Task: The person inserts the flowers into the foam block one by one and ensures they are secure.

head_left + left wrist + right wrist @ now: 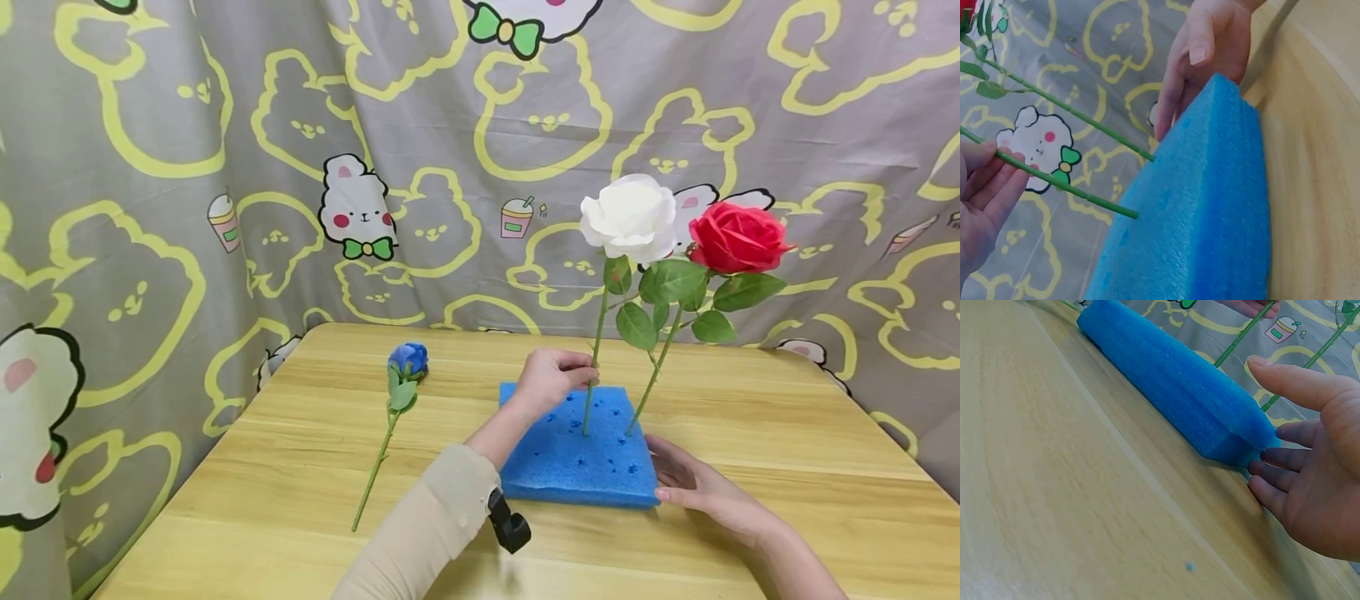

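Observation:
My left hand (549, 382) pinches the green stem of a white rose (630, 217) between thumb and fingers. The foot of that stem stands in a blue foam block (555, 475) dotted with small holes. Beside it a red rose (738, 237) stands in the block near its right edge, leaning to the right. In the right wrist view, my right hand (1325, 462) has its fingertips at the block's end, thumb spread above and fingers extended. The left wrist view shows both stems entering the foam and the left hand's fingers (1004, 187) on the nearer one.
A blue rose (408, 360) with a long stem lies on the wooden table (300, 475) to the left of the block. A patterned grey curtain (420, 125) hangs behind the table. A black strap piece (510, 525) sticks out from the left sleeve.

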The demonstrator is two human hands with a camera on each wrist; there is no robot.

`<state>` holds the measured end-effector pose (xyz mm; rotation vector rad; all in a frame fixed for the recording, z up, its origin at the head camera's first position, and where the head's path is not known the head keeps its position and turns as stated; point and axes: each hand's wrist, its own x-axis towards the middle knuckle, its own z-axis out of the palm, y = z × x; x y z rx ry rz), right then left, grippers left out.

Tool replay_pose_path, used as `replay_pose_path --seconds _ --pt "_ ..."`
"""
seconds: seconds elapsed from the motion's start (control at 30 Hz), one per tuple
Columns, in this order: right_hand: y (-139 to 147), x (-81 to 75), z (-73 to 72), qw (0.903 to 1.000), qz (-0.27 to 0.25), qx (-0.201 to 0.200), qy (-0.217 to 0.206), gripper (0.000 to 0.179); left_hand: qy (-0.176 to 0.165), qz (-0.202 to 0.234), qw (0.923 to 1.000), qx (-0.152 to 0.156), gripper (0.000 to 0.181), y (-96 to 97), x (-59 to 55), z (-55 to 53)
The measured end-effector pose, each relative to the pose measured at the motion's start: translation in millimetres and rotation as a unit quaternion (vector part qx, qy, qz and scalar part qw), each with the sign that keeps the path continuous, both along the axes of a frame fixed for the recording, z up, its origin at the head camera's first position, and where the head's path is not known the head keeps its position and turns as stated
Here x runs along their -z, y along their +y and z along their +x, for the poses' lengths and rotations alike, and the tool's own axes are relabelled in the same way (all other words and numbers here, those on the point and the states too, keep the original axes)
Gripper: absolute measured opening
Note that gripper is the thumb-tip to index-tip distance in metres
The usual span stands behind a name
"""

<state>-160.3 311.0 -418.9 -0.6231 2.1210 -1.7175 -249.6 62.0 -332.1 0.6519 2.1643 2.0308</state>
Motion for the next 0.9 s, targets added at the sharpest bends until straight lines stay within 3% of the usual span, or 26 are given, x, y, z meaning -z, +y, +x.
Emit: replay_pose_path --seconds 0.37,0.9 --pt "0.4 0.0 0.5 1.0 0.001 0.0 -0.004 0.07 -0.003 -0.028 0.9996 0.004 0.02 3.3 9.6 2.6" --pt "0.3 0.6 -0.1 1.0 -0.001 -0.003 0.002 0.069 -0.015 -0.031 0.9994 0.009 0.021 2.6 10.7 2.6"
